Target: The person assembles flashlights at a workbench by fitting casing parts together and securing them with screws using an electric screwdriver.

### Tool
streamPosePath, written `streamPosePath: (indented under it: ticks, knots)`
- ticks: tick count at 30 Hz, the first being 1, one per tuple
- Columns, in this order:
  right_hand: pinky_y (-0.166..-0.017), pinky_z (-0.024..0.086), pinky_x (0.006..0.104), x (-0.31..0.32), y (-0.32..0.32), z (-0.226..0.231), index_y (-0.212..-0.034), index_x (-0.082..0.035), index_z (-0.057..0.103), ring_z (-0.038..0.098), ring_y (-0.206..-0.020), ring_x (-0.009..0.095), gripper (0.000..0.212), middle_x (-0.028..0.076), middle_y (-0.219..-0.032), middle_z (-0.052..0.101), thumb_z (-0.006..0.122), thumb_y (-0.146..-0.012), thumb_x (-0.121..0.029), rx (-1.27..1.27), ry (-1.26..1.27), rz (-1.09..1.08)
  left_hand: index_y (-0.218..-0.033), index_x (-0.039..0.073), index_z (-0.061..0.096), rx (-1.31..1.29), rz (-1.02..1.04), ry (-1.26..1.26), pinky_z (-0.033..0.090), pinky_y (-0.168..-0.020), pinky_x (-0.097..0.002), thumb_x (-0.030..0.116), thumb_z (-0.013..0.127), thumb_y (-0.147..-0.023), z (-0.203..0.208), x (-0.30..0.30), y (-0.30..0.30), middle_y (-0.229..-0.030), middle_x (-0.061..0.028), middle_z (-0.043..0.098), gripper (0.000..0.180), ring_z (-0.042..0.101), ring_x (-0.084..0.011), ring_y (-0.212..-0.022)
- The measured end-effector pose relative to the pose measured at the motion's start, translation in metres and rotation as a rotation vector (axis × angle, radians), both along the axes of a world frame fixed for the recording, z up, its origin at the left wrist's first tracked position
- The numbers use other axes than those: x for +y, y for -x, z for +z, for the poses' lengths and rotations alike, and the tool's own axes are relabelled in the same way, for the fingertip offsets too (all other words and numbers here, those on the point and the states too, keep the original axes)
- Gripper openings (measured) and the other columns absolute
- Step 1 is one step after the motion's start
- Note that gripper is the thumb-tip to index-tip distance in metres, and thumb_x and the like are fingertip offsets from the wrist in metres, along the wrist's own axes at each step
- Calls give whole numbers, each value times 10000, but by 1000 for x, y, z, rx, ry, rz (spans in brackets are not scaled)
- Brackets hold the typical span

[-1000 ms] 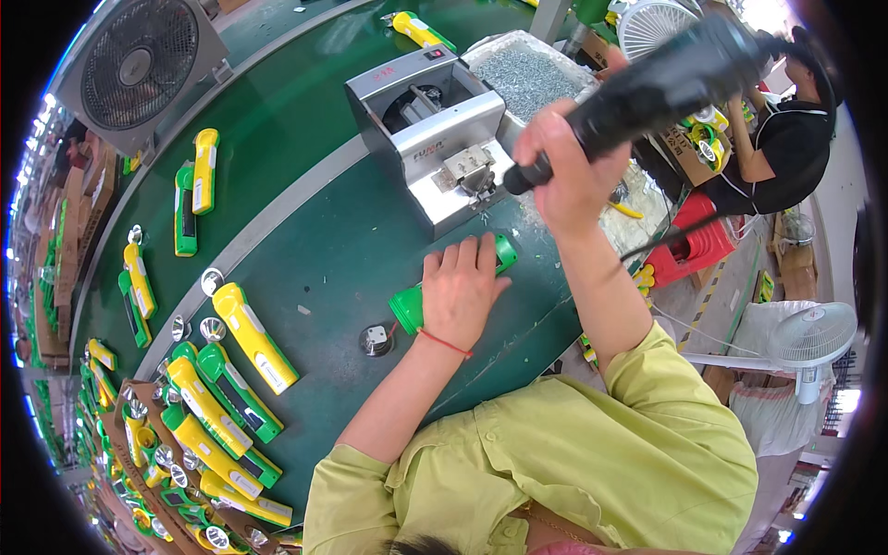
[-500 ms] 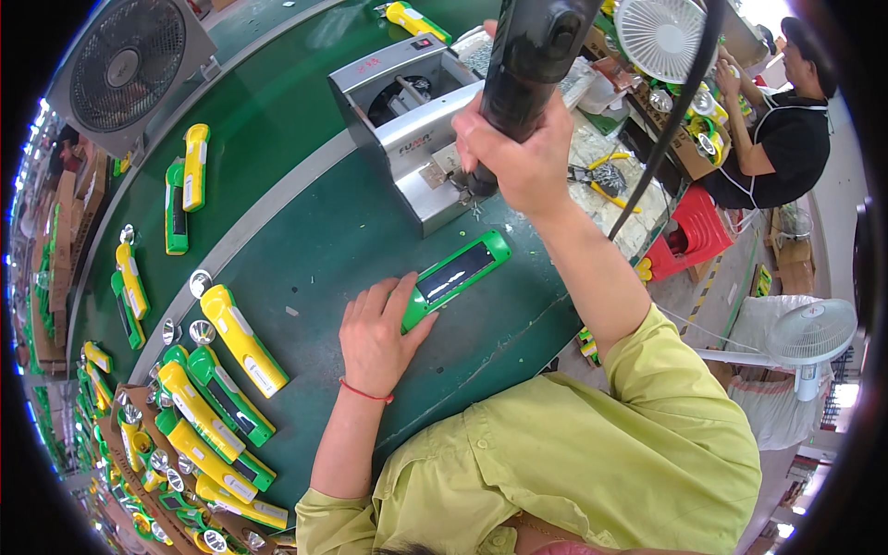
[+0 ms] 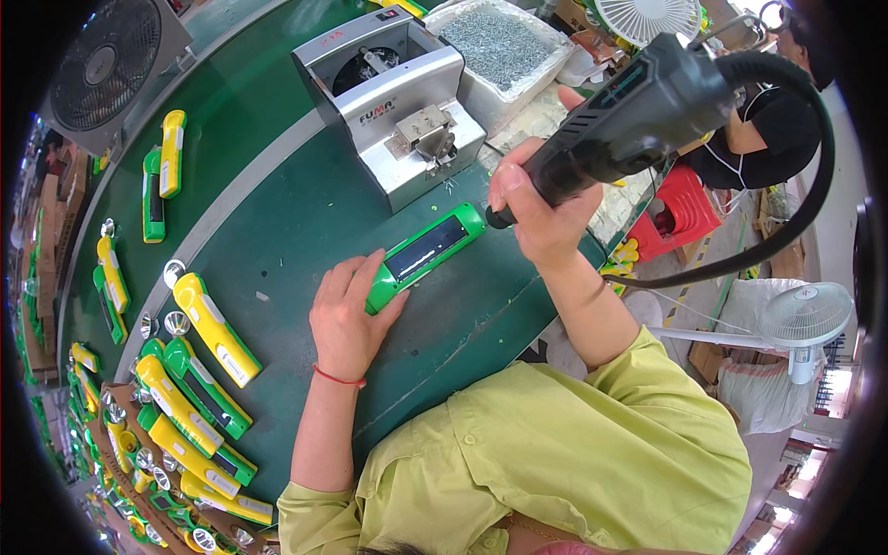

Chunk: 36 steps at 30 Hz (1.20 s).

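My left hand [image 3: 347,319] is closed round the near end of a green flashlight body [image 3: 426,255], which lies on the dark green table with a long black panel facing up. In my right hand [image 3: 553,211] is a black electric screwdriver [image 3: 629,125], held tilted, its thick cable curving away to the right. Its tip sits just beside the far end of the flashlight body; whether the two touch I cannot tell. Beyond them stands a silver screw feeder [image 3: 370,190], with a few loose screws on the table by its front.
Several yellow-and-green flashlights [image 3: 215,331] lie at the left, some crowded near a cardboard box [image 3: 120,398]. A conveyor belt [image 3: 217,139] curves behind. A white tub [image 3: 486,97] of screws sits beside the feeder. A red stool [image 3: 680,217] and a co-worker [image 3: 777,129] are at the right.
My right hand has brought the screwdriver from the screw feeder's front down toward the flashlight body, tilting it. The view has shifted; my left hand keeps its hold.
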State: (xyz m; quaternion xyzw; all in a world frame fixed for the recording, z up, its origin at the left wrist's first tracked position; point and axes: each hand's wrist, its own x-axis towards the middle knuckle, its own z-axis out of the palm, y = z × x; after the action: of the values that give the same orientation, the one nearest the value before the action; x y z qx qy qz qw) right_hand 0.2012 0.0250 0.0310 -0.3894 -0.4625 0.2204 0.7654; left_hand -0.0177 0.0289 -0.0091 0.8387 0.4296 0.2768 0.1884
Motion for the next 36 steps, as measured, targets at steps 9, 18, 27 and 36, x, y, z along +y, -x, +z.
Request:
streamPosePath:
  ticks: [9, 18, 27, 36]
  knots:
    - [-522, 458, 252, -12, 6, -18, -1339, 2, 171, 529, -545, 129, 677, 98, -700, 558, 549, -780, 65, -169, 130, -6, -1081, 59, 621, -25, -5, -12, 501, -757, -349, 92, 786, -608, 3, -2, 0, -979, -117, 614, 502, 592, -284, -876]
    - [-525, 462, 248, -6, -3, -22, -1319, -17, 158, 529, -545, 141, 677, 110, -681, 543, 551, -773, 60, -296, 69, 60, -1091, 57, 593, -104, -154, 148, 506, -797, -357, 33, 793, -580, 16, 5, 20, -1109, -141, 566, 549, 590, -300, -960]
    - [-504, 458, 252, 52, -3, 41, -1261, 6, 259, 513, -508, 126, 537, 70, -669, 545, 548, -808, 12, -1, -189, 199, -1047, 70, 611, -149, -179, 134, 522, -730, -327, 39, 768, -624, 2, 15, -9, -1095, -122, 574, 452, 608, -275, -910]
    - [-564, 464, 214, 77, 10, 29, -984, -17, 478, 558, -615, 63, 353, 19, -732, 586, 694, -711, 41, -57, -107, 176, -1059, 77, 607, -157, -126, 116, 518, -729, -336, 115, 768, -654, -4, 13, -20, -1095, -126, 566, 438, 604, -275, -913]
